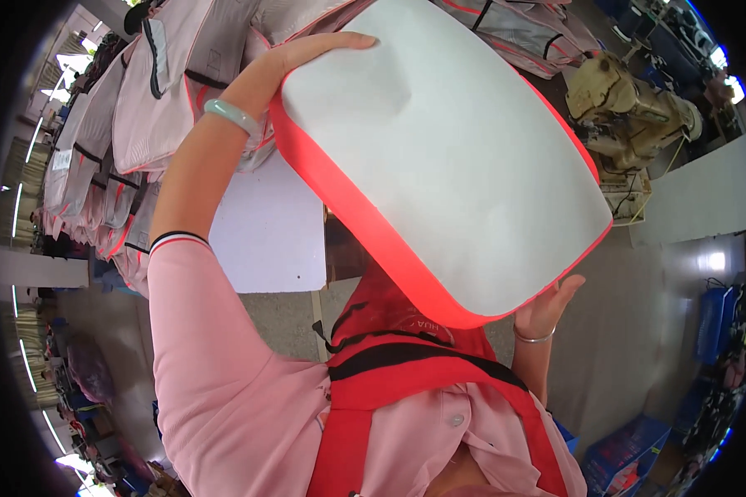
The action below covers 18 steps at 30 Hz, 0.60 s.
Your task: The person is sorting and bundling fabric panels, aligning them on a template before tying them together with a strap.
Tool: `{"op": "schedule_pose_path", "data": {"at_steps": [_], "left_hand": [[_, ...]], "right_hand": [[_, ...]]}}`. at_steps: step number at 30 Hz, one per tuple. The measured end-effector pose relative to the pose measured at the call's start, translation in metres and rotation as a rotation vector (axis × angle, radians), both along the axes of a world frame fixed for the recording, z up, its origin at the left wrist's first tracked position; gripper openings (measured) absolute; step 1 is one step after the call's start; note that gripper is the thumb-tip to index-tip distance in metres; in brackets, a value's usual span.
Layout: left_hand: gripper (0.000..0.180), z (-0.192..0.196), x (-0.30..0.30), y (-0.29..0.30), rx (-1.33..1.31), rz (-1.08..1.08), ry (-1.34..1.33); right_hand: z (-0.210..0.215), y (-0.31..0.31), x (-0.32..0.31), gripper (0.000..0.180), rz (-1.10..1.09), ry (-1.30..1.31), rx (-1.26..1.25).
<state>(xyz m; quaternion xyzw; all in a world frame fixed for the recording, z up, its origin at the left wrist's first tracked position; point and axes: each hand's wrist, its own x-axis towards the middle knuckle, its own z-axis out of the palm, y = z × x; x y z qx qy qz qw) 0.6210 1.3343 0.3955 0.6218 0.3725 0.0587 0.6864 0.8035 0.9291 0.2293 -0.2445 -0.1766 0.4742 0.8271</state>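
A large white rounded-corner fabric piece with a red band (448, 157) along its edges hangs tilted before my chest. It looks like a sewn bag part. My left hand (319, 48) grips its upper left edge, thumb laid over the white face and fingers hidden around the back. By the lower right corner is my right hand (549, 308), partly covered by the piece, with a stretched-out digit showing and the other fingers mostly hidden. It is at the piece's edge, and I see no grip there.
A beige sewing machine (626, 103) stands at the right on a pale table (700, 203). Grey-pink bags with red trim (170, 91) are piled at the left and back. A white tabletop (265, 228) lies under the left side. Blue crates (626, 451) stand on the floor at right.
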Motion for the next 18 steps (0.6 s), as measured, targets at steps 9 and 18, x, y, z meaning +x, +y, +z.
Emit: {"op": "schedule_pose_path", "data": {"at_steps": [9, 18], "left_hand": [[0.069, -0.032, 0.126, 0.114, 0.218, -0.342, 0.010], [0.049, -0.062, 0.165, 0.178, 0.273, -0.403, 0.116]], "right_hand": [[0.035, 0.080, -0.019, 0.053, -0.326, -0.240, -0.474], [0.052, 0.165, -0.039, 0.056, -0.507, -0.078, -0.631]]}}
